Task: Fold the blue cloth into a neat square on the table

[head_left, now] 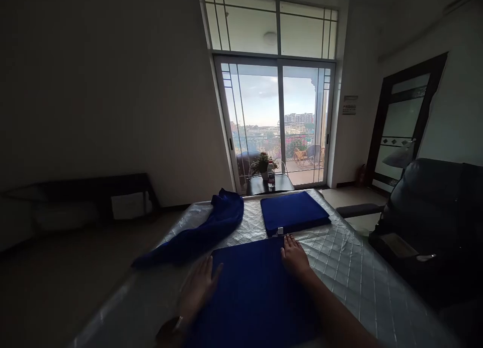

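A blue cloth (pixel 252 287), laid out flat in a rectangular shape, lies before me on a silvery quilted mattress-like surface (pixel 350 262). Along its left edge rests my left hand (pixel 198 285), fingers stretched and thumb apart. My right hand (pixel 295 255) lies flat at the cloth's far right corner, its fingers extended. Just beyond that hand is a neatly folded blue cloth (pixel 294 212) with a small white tag (pixel 280 231) at its near edge. A crumpled blue cloth (pixel 211 227) is spread at the far left. The near end of the flat cloth is partly in shadow.
Past the far edge stands a small dark table (pixel 260 186) with a potted plant (pixel 262 164) and a bottle (pixel 270 174). A dark armchair (pixel 433 227) is on the right. Low dark furniture (pixel 124 187) stands by the left wall. Sliding glass doors (pixel 260 111) are behind.
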Action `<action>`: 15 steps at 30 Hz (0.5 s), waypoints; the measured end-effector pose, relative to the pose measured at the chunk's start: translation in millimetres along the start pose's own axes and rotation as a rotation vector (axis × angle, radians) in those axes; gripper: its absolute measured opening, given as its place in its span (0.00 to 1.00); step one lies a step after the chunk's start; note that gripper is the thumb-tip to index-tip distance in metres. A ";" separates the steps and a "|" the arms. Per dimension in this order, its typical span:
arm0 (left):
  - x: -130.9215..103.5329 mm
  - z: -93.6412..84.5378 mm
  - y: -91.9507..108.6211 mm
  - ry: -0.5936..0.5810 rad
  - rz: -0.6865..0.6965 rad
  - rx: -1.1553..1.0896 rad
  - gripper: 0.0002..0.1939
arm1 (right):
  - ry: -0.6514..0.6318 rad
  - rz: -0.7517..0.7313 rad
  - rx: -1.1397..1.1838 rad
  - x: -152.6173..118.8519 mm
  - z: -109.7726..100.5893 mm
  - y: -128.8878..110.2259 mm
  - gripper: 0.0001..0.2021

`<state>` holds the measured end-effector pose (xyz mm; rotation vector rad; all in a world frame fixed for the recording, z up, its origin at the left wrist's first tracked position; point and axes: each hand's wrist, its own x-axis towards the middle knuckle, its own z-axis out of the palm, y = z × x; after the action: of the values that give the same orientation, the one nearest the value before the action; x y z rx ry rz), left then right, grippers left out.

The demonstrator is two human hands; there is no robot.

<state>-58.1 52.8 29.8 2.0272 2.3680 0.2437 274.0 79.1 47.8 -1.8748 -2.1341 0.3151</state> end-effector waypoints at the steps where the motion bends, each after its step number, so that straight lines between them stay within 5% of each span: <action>1: 2.4 -5.9 5.4 -0.019 -0.032 0.043 0.41 | 0.006 -0.003 -0.002 -0.5 -0.3 0.1 0.32; 4: 6.8 -24.4 47.4 -0.002 -0.047 0.095 0.42 | 0.029 -0.018 -0.005 -1.8 -0.4 -0.1 0.32; 7: 2.2 -28.9 124.7 0.077 0.268 0.018 0.39 | 0.044 -0.033 0.006 -1.8 1.4 1.6 0.32; 11: -7.0 -4.5 218.2 0.066 0.571 -0.031 0.29 | 0.041 -0.071 0.021 0.3 6.2 8.8 0.32; 13: -8.3 8.6 234.9 0.070 0.644 -0.044 0.26 | 0.038 -0.098 0.016 1.5 8.1 12.0 0.33; 15: -7.0 16.5 229.1 0.068 0.659 -0.046 0.25 | 0.038 -0.099 0.008 2.2 8.5 12.5 0.32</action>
<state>169.6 81.4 42.2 2.7367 1.6155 0.3677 282.4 83.2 35.6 -1.7490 -2.1883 0.2644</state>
